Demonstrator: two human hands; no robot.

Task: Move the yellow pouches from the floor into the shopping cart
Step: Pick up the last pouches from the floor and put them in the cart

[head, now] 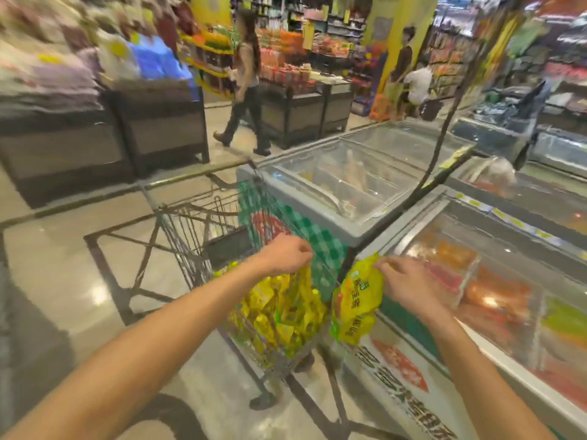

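A wire shopping cart (pixel 187 249) stands in front of me, its near end heaped with several yellow pouches (pixel 282 315). My left hand (pixel 286 254) hovers over that heap with its fingers pinched on the top edge of a yellow pouch that hangs into the cart. My right hand (pixel 403 281) grips the top of a bunch of yellow pouches (pixel 355 303), which dangles just outside the cart's right side, against the freezer front. The frame is blurred by motion.
Glass-topped chest freezers (pixel 359 182) run along the right, close to the cart. A dark display bin (pixel 158 128) stands at the left. A person (pixel 246 84) walks across the aisle ahead, and other people stand at the back right. Tiled floor (pixel 63 281) opens to the left.
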